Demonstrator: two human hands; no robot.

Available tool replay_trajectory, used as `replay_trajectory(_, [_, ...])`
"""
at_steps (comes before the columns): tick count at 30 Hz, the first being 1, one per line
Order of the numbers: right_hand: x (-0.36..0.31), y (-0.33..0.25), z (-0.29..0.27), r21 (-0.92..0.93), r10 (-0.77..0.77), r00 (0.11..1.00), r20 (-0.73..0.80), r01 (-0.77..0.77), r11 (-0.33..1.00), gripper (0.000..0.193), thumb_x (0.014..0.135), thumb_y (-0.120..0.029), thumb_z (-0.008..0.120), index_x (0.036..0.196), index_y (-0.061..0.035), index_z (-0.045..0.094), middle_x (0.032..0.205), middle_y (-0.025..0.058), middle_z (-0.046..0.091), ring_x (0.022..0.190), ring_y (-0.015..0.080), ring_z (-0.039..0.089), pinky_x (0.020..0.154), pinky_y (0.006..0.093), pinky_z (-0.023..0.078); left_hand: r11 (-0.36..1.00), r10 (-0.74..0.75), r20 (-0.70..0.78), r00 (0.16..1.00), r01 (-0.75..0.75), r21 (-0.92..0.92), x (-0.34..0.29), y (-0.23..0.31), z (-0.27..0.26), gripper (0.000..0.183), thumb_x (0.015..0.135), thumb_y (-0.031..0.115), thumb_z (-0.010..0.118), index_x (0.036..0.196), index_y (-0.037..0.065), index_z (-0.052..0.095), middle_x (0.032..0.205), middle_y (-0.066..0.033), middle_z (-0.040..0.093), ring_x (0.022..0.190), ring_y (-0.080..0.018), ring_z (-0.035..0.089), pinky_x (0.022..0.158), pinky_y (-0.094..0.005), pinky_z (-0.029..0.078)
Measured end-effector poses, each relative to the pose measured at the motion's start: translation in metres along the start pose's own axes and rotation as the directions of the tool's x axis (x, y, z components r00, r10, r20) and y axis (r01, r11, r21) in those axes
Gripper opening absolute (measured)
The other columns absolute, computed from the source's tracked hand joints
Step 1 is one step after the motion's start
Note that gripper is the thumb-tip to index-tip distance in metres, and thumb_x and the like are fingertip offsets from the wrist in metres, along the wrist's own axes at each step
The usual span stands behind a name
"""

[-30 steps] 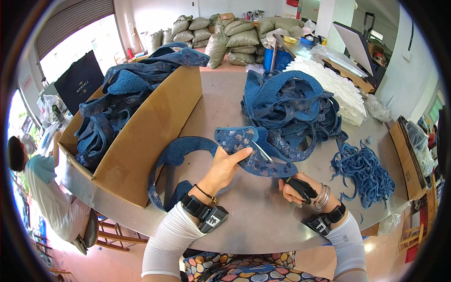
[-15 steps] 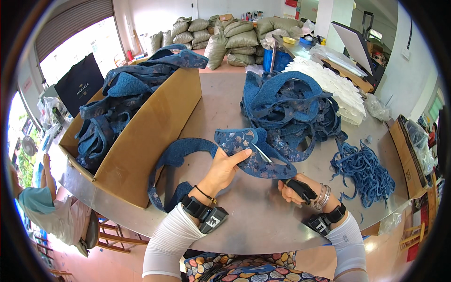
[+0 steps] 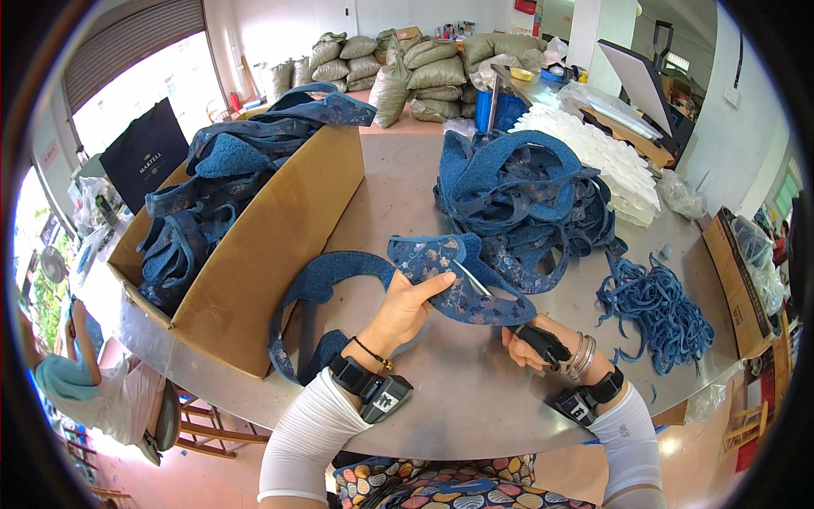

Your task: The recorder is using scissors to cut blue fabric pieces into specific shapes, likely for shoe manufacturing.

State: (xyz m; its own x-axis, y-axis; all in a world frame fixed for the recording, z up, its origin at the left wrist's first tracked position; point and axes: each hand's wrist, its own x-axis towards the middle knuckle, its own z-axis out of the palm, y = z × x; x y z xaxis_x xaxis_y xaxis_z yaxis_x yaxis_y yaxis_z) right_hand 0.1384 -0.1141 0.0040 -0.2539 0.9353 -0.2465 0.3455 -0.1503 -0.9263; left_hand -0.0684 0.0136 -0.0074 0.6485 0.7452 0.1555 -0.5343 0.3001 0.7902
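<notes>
My left hand (image 3: 405, 305) pinches a curved blue fabric strip (image 3: 435, 254) with a floral print, thumb on top. My right hand (image 3: 524, 349) is closed round the black handle of a pair of scissors (image 3: 545, 343). A bright blade shows at an opening in the strip, just right of my left thumb; the rest of the scissors lies behind the cloth. On the left, a fuzzy blue strip (image 3: 335, 265) curves over the metal table towards my left wrist. A big heap of similar blue strips (image 3: 509, 182) sits just beyond my hands.
A cardboard box (image 3: 275, 254) full of blue strips stands on the metal table (image 3: 407, 157) at left. Thin blue offcuts (image 3: 657, 314) are piled at right, near stacked white pieces (image 3: 585, 153). Another person (image 3: 93, 382) sits at far left. Sacks (image 3: 437, 68) are stacked behind.
My hands, the strip and the scissors have barely moved. The person at far left has shifted their arm and body slightly.
</notes>
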Motion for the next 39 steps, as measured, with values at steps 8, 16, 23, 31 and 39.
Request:
replay_trajectory(8, [-0.003, -0.002, 0.002, -0.039, -0.013, 0.999, -0.029, 0.012, 0.999, 0.046, 0.081, -0.052, 0.058, 0.066, -0.0088, 0.051, 0.049, -0.0026, 0.048, 0.038, 0.0070, 0.045, 0.035, 0.0208, 0.034, 1.000, -0.012, 0.003, 1.000, 0.012, -0.026, 0.000, 0.002, 0.000, 0.027, 0.081, 0.004, 0.063, 0.107, 0.007, 0.056, 0.101, -0.0028, 0.062, 0.091, -0.0131, 0.060, 0.080, -0.0286, 0.049])
replay_trajectory(16, [-0.003, 0.007, -0.001, -0.040, -0.065, 0.992, -0.109, 0.061, 0.997, 0.044, 0.081, -0.048, 0.060, 0.064, -0.0084, 0.052, 0.048, -0.0030, 0.048, 0.038, 0.0063, 0.045, 0.036, 0.0201, 0.034, 0.997, -0.034, -0.093, 0.995, 0.040, 0.069, 0.003, 0.004, 0.003, 0.022, 0.084, 0.018, 0.061, 0.100, 0.004, 0.058, 0.090, -0.0045, 0.064, 0.079, -0.0133, 0.062, 0.064, -0.0269, 0.049])
replay_trajectory(23, [-0.005, 0.002, -0.002, 0.026, -0.111, 0.982, -0.152, 0.117, 0.993, 0.044, 0.079, -0.049, 0.062, 0.074, -0.0061, 0.053, 0.053, -0.0026, 0.050, 0.041, 0.0056, 0.045, 0.038, 0.0202, 0.034, 0.698, -0.258, -0.440, 0.860, 0.481, 0.530, 0.010, 0.015, -0.020, 0.053, 0.079, 0.050, 0.061, 0.062, -0.001, 0.059, 0.050, -0.0084, 0.055, 0.048, -0.0150, 0.056, 0.043, -0.0276, 0.043])
replay_trajectory(31, [-0.004, 0.004, -0.005, 0.036, 0.009, 0.994, -0.106, -0.005, 0.999, 0.032, 0.078, -0.032, 0.060, 0.085, -0.0020, 0.053, 0.057, -0.0007, 0.052, 0.043, 0.0061, 0.046, 0.038, 0.0199, 0.035, -0.085, 0.591, 0.120, 0.798, -0.087, 0.993, 0.006, 0.019, -0.009, 0.029, 0.073, 0.032, 0.070, 0.070, 0.004, 0.064, 0.064, -0.0086, 0.060, 0.064, -0.0255, 0.057, 0.058, -0.0348, 0.045])
replay_trajectory(39, [-0.005, 0.006, -0.002, 0.102, -0.113, 0.993, -0.033, 0.116, 0.988, 0.042, 0.078, -0.044, 0.060, 0.082, -0.0035, 0.053, 0.057, 0.0002, 0.053, 0.041, 0.0065, 0.047, 0.037, 0.0198, 0.036, 0.373, -0.197, 0.102, 0.975, -0.022, 0.927, 0.004, 0.001, -0.012, 0.040, 0.092, 0.034, 0.046, 0.102, -0.003, 0.060, 0.094, -0.0178, 0.063, 0.089, -0.0275, 0.058, 0.081, -0.0367, 0.042])
